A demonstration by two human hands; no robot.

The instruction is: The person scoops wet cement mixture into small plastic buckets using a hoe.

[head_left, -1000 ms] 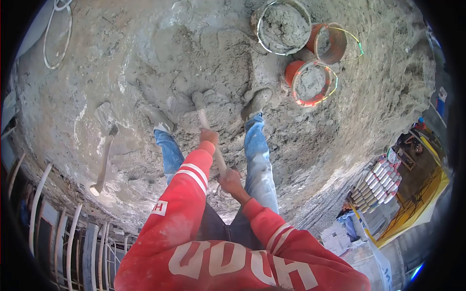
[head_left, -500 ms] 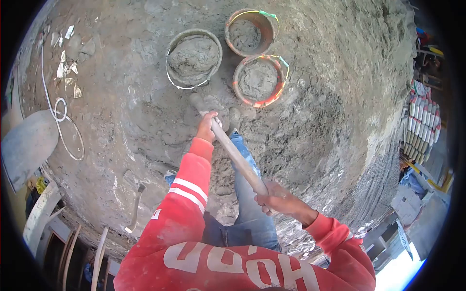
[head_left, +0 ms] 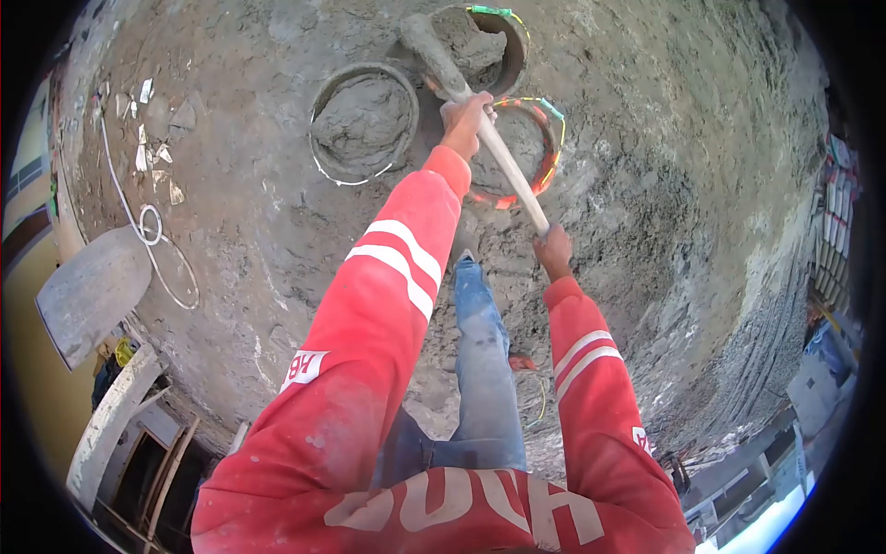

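Both my hands are closed round the wooden handle of a mortar-caked hoe [head_left: 517, 175]. My left hand [head_left: 465, 122] grips it near the head, above the gap between the buckets. My right hand [head_left: 553, 249] holds the lower end, nearer my body. The hoe's head is over the back bucket [head_left: 515, 65], with wet grey mortar [head_left: 472, 44] at that bucket's mouth; the blade is hard to make out. Beneath the handle stands an orange-rimmed bucket [head_left: 552, 152], partly hidden. To the left, a bucket with a white handle [head_left: 406, 157] is heaped with mortar.
Wet mortar [head_left: 618, 240] covers the ground around my leg. A white hose [head_left: 189, 277] lies coiled at left beside a grey sheet [head_left: 97, 286]. Broken white pieces [head_left: 143, 152] are scattered at upper left. Stacked bundles [head_left: 835, 222] stand at the far right.
Both hands have swung the hoe forward and up, from the ground in front of the buckets to over the back bucket. Mortar now shows at its mouth. My view has shifted.
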